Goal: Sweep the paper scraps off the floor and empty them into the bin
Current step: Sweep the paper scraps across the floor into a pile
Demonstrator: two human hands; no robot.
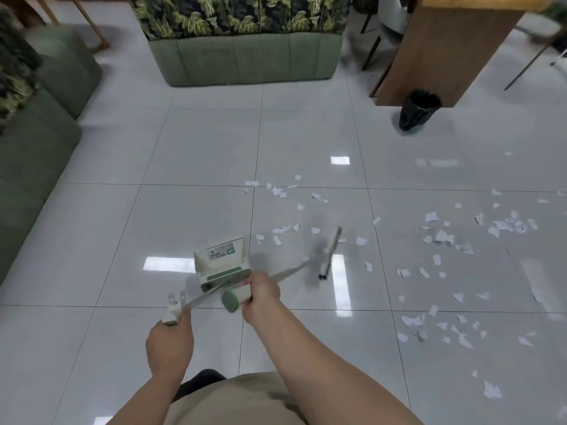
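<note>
White paper scraps (441, 237) lie scattered over the glossy tiled floor, from the centre out to the right edge. My left hand (170, 342) grips the white end of a broom handle (172, 312). Its thin shaft runs up and right to the blurred broom head (327, 254), which hovers among the nearer scraps. My right hand (264, 292) grips the green-capped handle (234, 300) of a white and green dustpan (219, 260), which stands on the floor just left of the scraps. A black-lined bin (418, 110) stands at the far right beside a wooden cabinet.
A green sofa (245, 61) with leaf-print cushions stands at the back, and another sofa (33, 142) runs along the left. The wooden cabinet (445, 47) and chair legs (530, 61) crowd the back right. Open tiled floor (199, 148) lies between me and the sofas.
</note>
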